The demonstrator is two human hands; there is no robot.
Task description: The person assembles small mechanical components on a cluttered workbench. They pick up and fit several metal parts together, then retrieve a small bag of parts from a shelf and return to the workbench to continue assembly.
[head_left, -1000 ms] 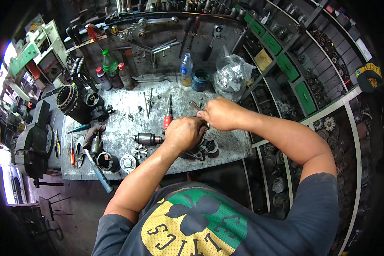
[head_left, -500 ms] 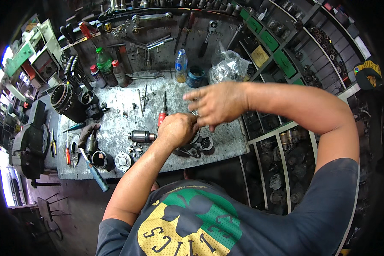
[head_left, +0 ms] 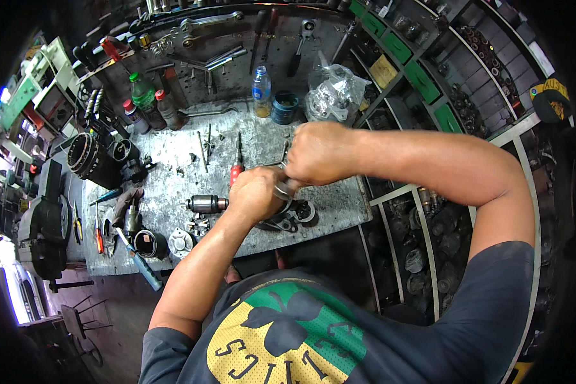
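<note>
My left hand [head_left: 258,193] is closed around a rounded grey metal part [head_left: 284,191] near the table's front edge. Just above and to the right, my right hand [head_left: 321,152] makes a fist close to the left fingers; what it grips is hidden. Under the hands sits a metal housing [head_left: 306,212] with a round opening, partly covered. A red-handled screwdriver [head_left: 236,174] lies beyond the left hand. To its left are a motor armature [head_left: 206,203], small loose metal pieces [head_left: 198,224] and a round end cover [head_left: 180,242].
Bottles [head_left: 142,95] stand at the back left; a clear bottle [head_left: 261,93], a blue jar [head_left: 285,107] and a plastic bag of parts [head_left: 336,93] stand at the back. A blue-handled tool [head_left: 146,270] overhangs the front edge. Parts shelves [head_left: 422,81] line the right.
My right hand was spread and blurred above the left hand; now it is closed into a fist beside it. The left hand keeps its grip. The view has shifted slightly.
</note>
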